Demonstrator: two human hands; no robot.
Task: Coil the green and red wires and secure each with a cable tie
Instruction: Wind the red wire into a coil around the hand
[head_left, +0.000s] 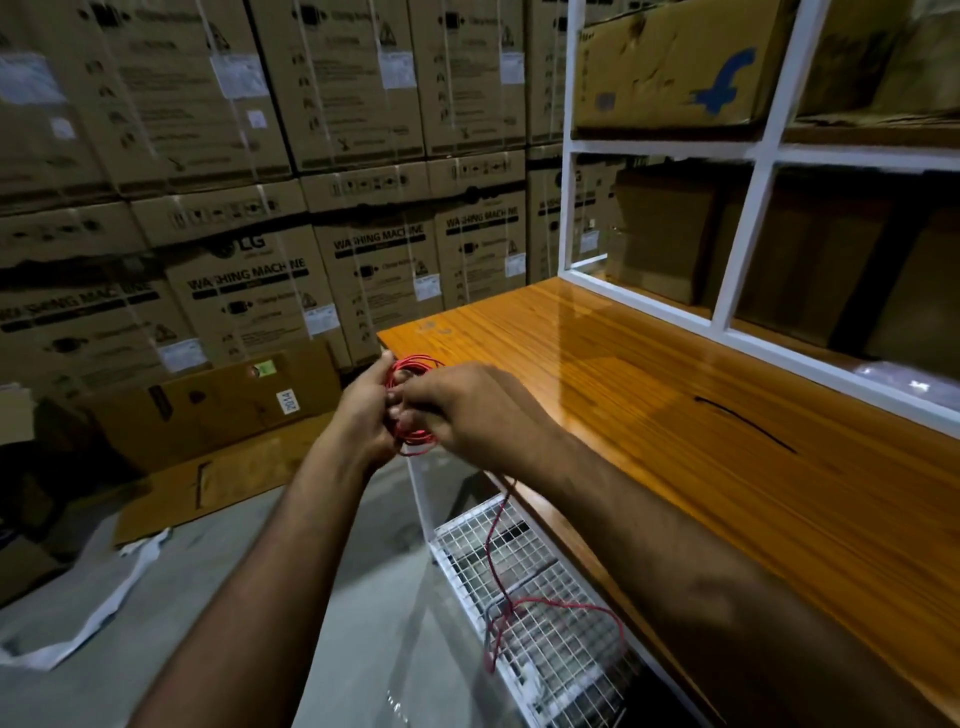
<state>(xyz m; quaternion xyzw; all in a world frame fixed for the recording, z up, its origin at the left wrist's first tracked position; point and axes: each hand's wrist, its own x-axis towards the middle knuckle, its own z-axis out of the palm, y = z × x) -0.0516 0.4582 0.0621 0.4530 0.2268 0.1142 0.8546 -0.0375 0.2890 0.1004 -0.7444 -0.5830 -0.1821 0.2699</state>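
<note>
Stacked cartons (249, 291) fill the wall ahead; to my right stands a white-framed shelf unit (748, 208) over an orange wooden worktop (675, 415), with a wire mesh rack (545, 639) below its near edge. A black cable tie (743, 423) appears to lie on the worktop, untouched. I hold the red wire (415, 400) in the air off the worktop's corner: my left hand (363, 410) grips the formed coil, fingers curled round its loops, while my right hand (467, 410) pinches the strand at the coil. A loose tail of red wire hangs from my right hand to the mesh rack and lies there in slack curves. Assessment: red coil largely wound, tail outstanding, not yet tied. The green wire is not in view; its status cannot be determined.
</note>
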